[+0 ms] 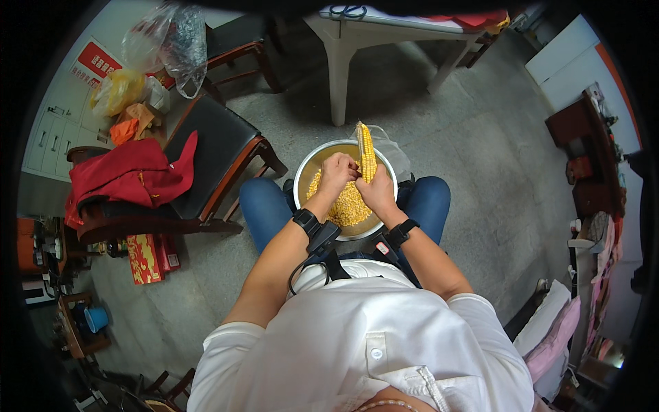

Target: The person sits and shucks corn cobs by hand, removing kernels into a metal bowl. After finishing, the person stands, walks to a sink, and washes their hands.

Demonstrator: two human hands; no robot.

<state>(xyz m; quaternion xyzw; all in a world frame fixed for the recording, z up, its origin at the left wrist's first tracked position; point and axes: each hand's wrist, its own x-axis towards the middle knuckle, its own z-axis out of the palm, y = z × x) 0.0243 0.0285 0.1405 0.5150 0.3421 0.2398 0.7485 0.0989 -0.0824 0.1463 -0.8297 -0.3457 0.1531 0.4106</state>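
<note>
A round metal basin (306, 165) rests at my lap between my knees, with loose yellow corn kernels (351, 207) in it. Over its right part, my right hand (378, 188) grips the lower end of an ear of corn (366, 149), which points away from me. Part of the ear's left side looks bare of kernels. My left hand (338, 175) is over the basin with curled fingers close against the ear's lower left side; whether they hold anything is hidden.
A black-seated wooden chair (216, 134) stands at the left, beside a red garment (128, 172). A pale table (340, 46) is ahead. A clear plastic bag (396, 152) lies behind the basin. Red boxes (146, 260) sit on the floor at left.
</note>
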